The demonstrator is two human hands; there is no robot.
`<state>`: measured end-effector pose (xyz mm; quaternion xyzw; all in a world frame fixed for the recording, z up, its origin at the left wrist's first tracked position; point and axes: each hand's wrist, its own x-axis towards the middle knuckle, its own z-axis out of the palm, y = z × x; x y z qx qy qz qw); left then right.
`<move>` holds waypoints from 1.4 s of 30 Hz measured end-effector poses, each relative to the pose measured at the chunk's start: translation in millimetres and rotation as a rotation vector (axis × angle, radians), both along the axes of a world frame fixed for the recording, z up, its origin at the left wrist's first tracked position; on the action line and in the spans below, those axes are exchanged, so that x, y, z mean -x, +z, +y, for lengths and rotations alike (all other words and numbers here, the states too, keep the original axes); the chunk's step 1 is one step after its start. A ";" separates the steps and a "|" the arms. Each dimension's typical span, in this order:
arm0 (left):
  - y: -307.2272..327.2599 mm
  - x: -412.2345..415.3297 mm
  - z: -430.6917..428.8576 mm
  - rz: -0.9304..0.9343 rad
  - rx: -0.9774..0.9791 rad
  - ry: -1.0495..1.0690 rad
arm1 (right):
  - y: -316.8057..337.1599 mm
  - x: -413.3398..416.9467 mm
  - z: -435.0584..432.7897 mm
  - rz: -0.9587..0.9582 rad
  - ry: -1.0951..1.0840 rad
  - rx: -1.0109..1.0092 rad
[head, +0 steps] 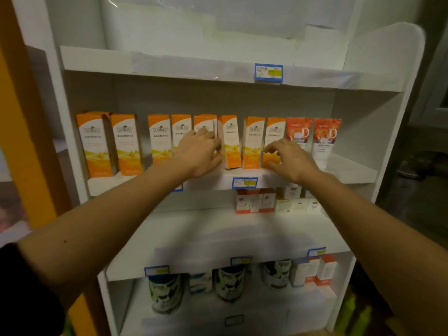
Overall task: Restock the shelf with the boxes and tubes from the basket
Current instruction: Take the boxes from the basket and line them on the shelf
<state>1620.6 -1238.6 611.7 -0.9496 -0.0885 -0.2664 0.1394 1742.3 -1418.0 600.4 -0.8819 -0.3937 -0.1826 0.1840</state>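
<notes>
Reaching forward from the bottom corners of the view: two bare forearms, a dark sleeve (21, 287) covering the left upper arm at eight o'clock.

Standing ahead, filling the view: a tall white display shelf unit (218, 238), flanked at nine o'clock by an orange wall panel (29, 141) and at three o'clock by a dim grey room. Sitting on the lowest visible tier, at six o'clock: round tins with black-and-white labels (167, 293) beside small white-and-red cartons (320, 270). Resting one tier up: more small white-and-red boxes (254, 201). Hanging on the shelf lips: blue-framed price tags (244, 183), one more at twelve o'clock on the top ledge.

Working at the middle tier: the left hand (198, 154), fingers curling around a tall orange-and-white cardboard box (204, 127) in the row, grasping its front and right edge. Hovering just at three o'clock of it: the right hand (291, 158), fingers spread and loosely bent, fingertips touching the lower front of another orange-and-white box (275, 139), nothing clamped. Standing upright between the two hands: two boxes of the same kind (230, 141), one slightly tilted. Lining up further toward nine o'clock: four more. Standing at the right end of the row, just past the right hand: two red-and-white tubes (326, 139) marked with a large D. Basket not visible.
</notes>
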 end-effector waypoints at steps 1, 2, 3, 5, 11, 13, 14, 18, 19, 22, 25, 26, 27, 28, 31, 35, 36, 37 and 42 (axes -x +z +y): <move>-9.2 8.9 0.8 0.018 0.011 0.009 | -10.2 7.2 0.3 0.025 0.004 0.020; -19.3 17.9 1.9 0.040 0.018 0.021 | -21.0 15.1 0.8 0.049 0.008 0.036; -29.9 26.8 3.2 0.062 0.025 0.033 | -32.4 22.9 1.2 0.073 0.009 0.052; -53.8 45.2 5.2 0.108 0.067 0.049 | -57.5 39.1 1.2 0.107 0.018 0.097; -138.1 90.7 12.0 0.276 0.212 0.069 | -145.0 81.3 2.9 0.229 0.080 0.212; -171.3 99.7 14.5 0.322 0.247 0.092 | -180.6 93.2 5.2 0.311 0.083 0.219; -189.1 103.1 15.8 0.349 0.268 0.108 | -199.1 99.1 6.0 0.345 0.092 0.226; -264.5 117.0 21.9 0.495 0.346 0.158 | -277.4 120.8 7.8 0.451 0.157 0.317; -284.0 121.2 23.8 0.525 0.369 0.164 | -298.5 125.8 8.5 0.489 0.160 0.333; -343.3 135.8 31.8 0.638 0.427 0.179 | -363.8 140.1 15.1 0.592 0.191 0.399; -400.9 151.2 41.8 0.761 0.475 0.213 | -420.6 152.8 28.1 0.658 0.222 0.489; -419.3 156.1 45.6 0.805 0.501 0.229 | -438.4 157.0 32.9 0.687 0.227 0.512; -436.3 160.6 48.8 0.848 0.523 0.245 | -455.7 161.4 37.6 0.710 0.232 0.535; -452.0 164.7 51.2 0.886 0.539 0.259 | -472.8 165.9 41.2 0.731 0.239 0.565; -493.8 173.9 53.6 0.980 0.566 0.286 | -518.2 182.2 48.8 0.782 0.269 0.663; -545.5 180.3 48.4 1.102 0.627 0.321 | -562.9 198.9 53.8 0.849 0.275 0.716; -556.6 182.0 46.7 1.120 0.650 0.329 | -573.1 202.3 55.0 0.857 0.290 0.730; -567.0 183.5 45.3 1.141 0.665 0.332 | -582.2 205.9 56.1 0.859 0.308 0.745; -607.1 191.9 37.0 1.271 0.576 0.253 | -613.9 223.5 61.0 0.897 0.401 0.816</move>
